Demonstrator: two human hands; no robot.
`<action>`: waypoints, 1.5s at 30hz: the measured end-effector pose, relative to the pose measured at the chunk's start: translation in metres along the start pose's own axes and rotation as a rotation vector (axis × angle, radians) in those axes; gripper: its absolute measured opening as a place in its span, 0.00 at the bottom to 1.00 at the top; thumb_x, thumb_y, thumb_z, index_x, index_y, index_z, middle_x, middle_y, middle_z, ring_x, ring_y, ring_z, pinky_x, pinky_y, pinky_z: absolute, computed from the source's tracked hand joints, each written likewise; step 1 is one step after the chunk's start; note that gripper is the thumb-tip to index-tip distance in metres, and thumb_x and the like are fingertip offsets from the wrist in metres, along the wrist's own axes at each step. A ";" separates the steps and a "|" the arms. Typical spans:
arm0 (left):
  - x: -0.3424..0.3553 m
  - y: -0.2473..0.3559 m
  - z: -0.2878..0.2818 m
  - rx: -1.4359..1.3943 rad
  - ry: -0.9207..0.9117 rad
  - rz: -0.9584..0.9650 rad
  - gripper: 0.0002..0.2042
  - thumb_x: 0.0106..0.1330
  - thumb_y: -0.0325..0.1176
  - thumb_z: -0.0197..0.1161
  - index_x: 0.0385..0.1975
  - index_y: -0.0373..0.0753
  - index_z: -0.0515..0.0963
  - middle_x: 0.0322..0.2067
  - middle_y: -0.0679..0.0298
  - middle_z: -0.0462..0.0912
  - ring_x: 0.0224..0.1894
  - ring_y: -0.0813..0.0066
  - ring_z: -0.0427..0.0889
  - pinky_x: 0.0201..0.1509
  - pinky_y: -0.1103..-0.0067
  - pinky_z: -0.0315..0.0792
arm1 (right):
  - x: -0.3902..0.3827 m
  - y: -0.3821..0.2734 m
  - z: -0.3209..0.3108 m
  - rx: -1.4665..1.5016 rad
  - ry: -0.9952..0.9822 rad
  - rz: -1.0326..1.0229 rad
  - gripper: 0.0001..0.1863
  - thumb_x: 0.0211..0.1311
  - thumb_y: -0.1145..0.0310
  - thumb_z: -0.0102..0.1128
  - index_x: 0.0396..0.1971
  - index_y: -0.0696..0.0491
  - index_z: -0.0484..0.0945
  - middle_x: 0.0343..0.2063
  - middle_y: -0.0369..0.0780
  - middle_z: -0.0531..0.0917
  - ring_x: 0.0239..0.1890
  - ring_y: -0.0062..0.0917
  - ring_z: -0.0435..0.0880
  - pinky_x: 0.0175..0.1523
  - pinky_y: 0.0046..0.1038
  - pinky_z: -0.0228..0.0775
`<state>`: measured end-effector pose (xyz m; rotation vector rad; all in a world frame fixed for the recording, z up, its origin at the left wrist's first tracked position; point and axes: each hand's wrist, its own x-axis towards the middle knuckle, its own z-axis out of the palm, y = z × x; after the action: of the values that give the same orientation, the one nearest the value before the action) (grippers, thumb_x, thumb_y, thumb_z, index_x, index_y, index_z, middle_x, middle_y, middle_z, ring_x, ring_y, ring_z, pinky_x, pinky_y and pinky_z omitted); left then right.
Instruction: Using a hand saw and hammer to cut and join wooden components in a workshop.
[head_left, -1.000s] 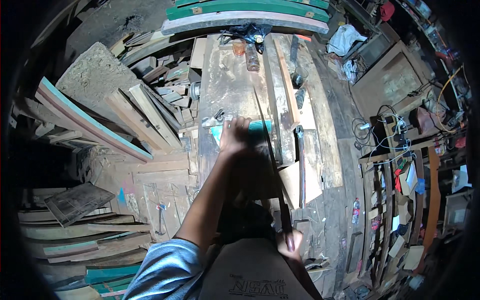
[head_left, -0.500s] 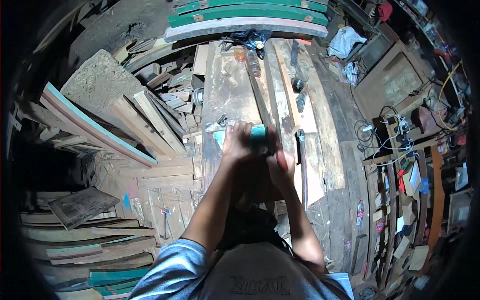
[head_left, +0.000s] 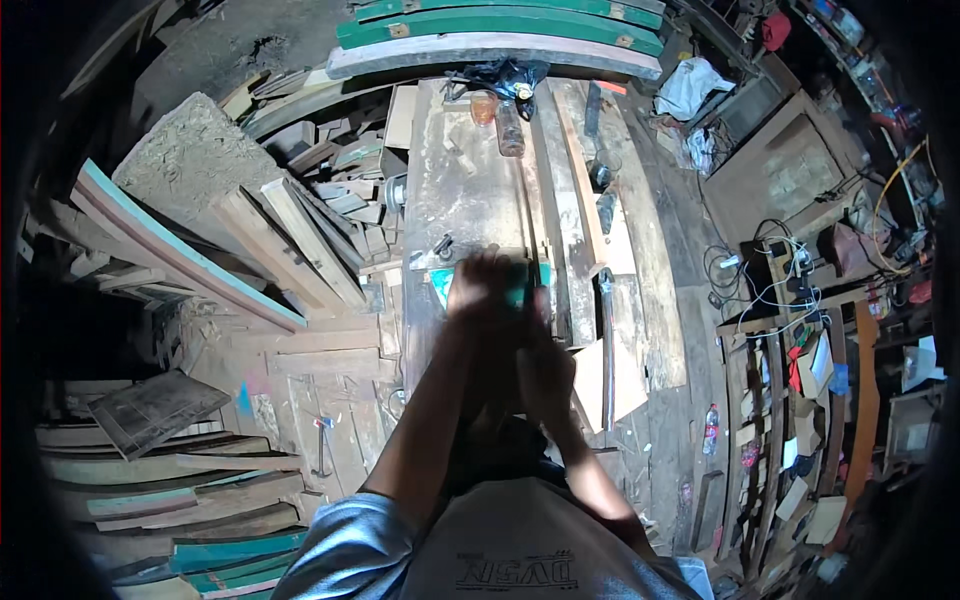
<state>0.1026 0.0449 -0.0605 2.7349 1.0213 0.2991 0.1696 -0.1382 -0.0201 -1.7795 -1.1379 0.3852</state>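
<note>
Over the near part of the wooden workbench (head_left: 455,185), my left hand (head_left: 478,285) is closed on a green-painted piece of wood (head_left: 517,284), its fingers at the far side. Close beside it, my right hand (head_left: 545,375) is dark and smeared by motion, closed around the handle end of what looks like a hand saw. The tool's narrow blade (head_left: 534,275) shows edge-on next to the green face; the handle is hidden now. Another green and white scrap (head_left: 440,284) lies left of my left hand, with a small dark metal object (head_left: 444,244) beyond it.
At the bench's far end are a plastic bottle (head_left: 510,132), an orange cup (head_left: 483,107) and a black bag (head_left: 505,76). Long wood strips (head_left: 580,170) and a long bar (head_left: 607,340) lie right. Boards (head_left: 190,245) lean left; cables (head_left: 775,275) tangle right.
My right hand has come back toward my body, and the reddish handle seen before is out of sight. My left hand stays on the green-painted piece, slightly nearer me.
</note>
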 end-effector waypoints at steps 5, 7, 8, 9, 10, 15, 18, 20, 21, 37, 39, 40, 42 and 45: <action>-0.007 -0.012 0.018 -0.023 0.202 0.046 0.34 0.47 0.60 0.70 0.55 0.49 0.81 0.59 0.51 0.77 0.64 0.49 0.71 0.67 0.57 0.64 | -0.007 -0.007 0.009 -0.017 0.032 0.136 0.17 0.65 0.71 0.61 0.52 0.58 0.78 0.26 0.47 0.79 0.27 0.37 0.80 0.33 0.34 0.69; -0.007 -0.014 0.016 -0.098 0.138 0.062 0.36 0.47 0.61 0.70 0.56 0.47 0.79 0.59 0.50 0.76 0.64 0.48 0.71 0.68 0.56 0.63 | -0.007 0.002 -0.014 0.097 0.036 0.069 0.15 0.65 0.73 0.59 0.51 0.59 0.78 0.25 0.46 0.78 0.26 0.34 0.78 0.33 0.32 0.68; -0.004 -0.016 0.016 -0.169 0.080 0.074 0.39 0.47 0.62 0.70 0.58 0.45 0.78 0.59 0.50 0.75 0.63 0.48 0.71 0.68 0.56 0.62 | -0.015 0.005 -0.024 0.222 0.021 0.133 0.10 0.66 0.76 0.58 0.45 0.61 0.78 0.25 0.45 0.77 0.25 0.32 0.76 0.31 0.31 0.67; -0.001 -0.019 0.016 -0.168 0.085 0.075 0.39 0.47 0.62 0.70 0.58 0.45 0.78 0.59 0.50 0.75 0.63 0.48 0.71 0.68 0.56 0.62 | -0.021 0.007 -0.032 0.221 0.022 0.128 0.10 0.66 0.76 0.58 0.45 0.61 0.78 0.25 0.45 0.77 0.25 0.32 0.76 0.31 0.31 0.67; -0.005 -0.021 0.022 -0.072 0.070 0.052 0.41 0.46 0.64 0.69 0.58 0.43 0.77 0.60 0.50 0.74 0.63 0.48 0.70 0.68 0.56 0.62 | -0.031 0.003 -0.043 0.217 0.024 0.046 0.06 0.64 0.75 0.60 0.39 0.61 0.78 0.23 0.43 0.76 0.24 0.29 0.74 0.30 0.31 0.66; -0.008 -0.030 0.045 -0.004 0.092 0.021 0.49 0.43 0.70 0.68 0.60 0.39 0.71 0.59 0.52 0.73 0.64 0.51 0.69 0.67 0.57 0.61 | -0.096 -0.023 -0.082 0.180 -0.029 0.262 0.06 0.56 0.75 0.64 0.26 0.60 0.75 0.18 0.42 0.73 0.23 0.26 0.73 0.28 0.31 0.65; -0.003 -0.025 0.042 0.150 0.003 0.030 0.48 0.42 0.69 0.68 0.60 0.41 0.69 0.55 0.55 0.73 0.61 0.54 0.70 0.64 0.62 0.61 | -0.098 -0.027 -0.084 0.127 -0.041 0.342 0.05 0.54 0.75 0.64 0.27 0.60 0.77 0.18 0.43 0.73 0.23 0.27 0.74 0.29 0.33 0.66; 0.001 -0.024 0.042 0.178 0.114 0.057 0.43 0.43 0.66 0.67 0.56 0.43 0.69 0.52 0.58 0.72 0.58 0.58 0.70 0.61 0.64 0.61 | -0.086 -0.001 -0.066 -0.293 -0.074 0.088 0.06 0.58 0.73 0.64 0.30 0.58 0.77 0.20 0.43 0.75 0.23 0.25 0.74 0.29 0.33 0.66; 0.000 -0.025 0.044 0.199 0.218 0.079 0.39 0.45 0.64 0.66 0.53 0.44 0.70 0.49 0.61 0.71 0.56 0.61 0.71 0.58 0.65 0.61 | -0.067 0.006 -0.060 -0.127 -0.108 0.031 0.05 0.59 0.74 0.61 0.33 0.58 0.77 0.25 0.45 0.79 0.27 0.35 0.79 0.32 0.36 0.70; 0.008 -0.015 0.040 0.344 0.369 0.093 0.09 0.52 0.42 0.58 0.30 0.50 0.70 0.29 0.67 0.68 0.35 0.70 0.73 0.39 0.67 0.63 | -0.039 0.009 -0.044 0.114 -0.144 0.141 0.21 0.59 0.74 0.56 0.54 0.58 0.78 0.26 0.48 0.80 0.27 0.41 0.81 0.31 0.34 0.70; 0.009 -0.019 0.042 0.389 0.470 0.092 0.12 0.52 0.44 0.60 0.32 0.49 0.70 0.30 0.68 0.69 0.36 0.71 0.73 0.40 0.67 0.63 | -0.053 0.010 -0.044 0.105 -0.200 0.239 0.23 0.58 0.74 0.56 0.56 0.58 0.78 0.27 0.48 0.80 0.28 0.42 0.81 0.30 0.34 0.69; 0.010 -0.021 0.045 0.368 0.444 0.095 0.12 0.54 0.44 0.60 0.35 0.50 0.70 0.32 0.69 0.69 0.38 0.71 0.73 0.41 0.68 0.63 | -0.074 0.014 -0.046 0.005 -0.095 0.080 0.20 0.57 0.75 0.57 0.51 0.58 0.79 0.25 0.47 0.79 0.26 0.40 0.79 0.30 0.34 0.68; 0.009 -0.040 0.057 0.440 0.478 0.061 0.12 0.55 0.44 0.60 0.36 0.51 0.70 0.33 0.69 0.70 0.39 0.71 0.73 0.43 0.68 0.64 | -0.082 0.008 -0.044 -0.070 -0.014 -0.096 0.17 0.56 0.76 0.58 0.47 0.58 0.79 0.24 0.46 0.77 0.24 0.38 0.76 0.29 0.34 0.68; 0.011 -0.032 0.065 0.422 0.513 0.041 0.08 0.59 0.41 0.58 0.37 0.53 0.71 0.35 0.70 0.70 0.42 0.72 0.72 0.46 0.68 0.64 | -0.073 -0.009 -0.059 0.034 0.011 0.079 0.04 0.55 0.78 0.60 0.25 0.58 0.73 0.17 0.40 0.71 0.20 0.29 0.69 0.27 0.32 0.62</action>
<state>0.1076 0.0677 -0.1300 3.1384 1.2702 0.9265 0.1666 -0.2299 0.0010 -1.7985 -1.0496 0.4393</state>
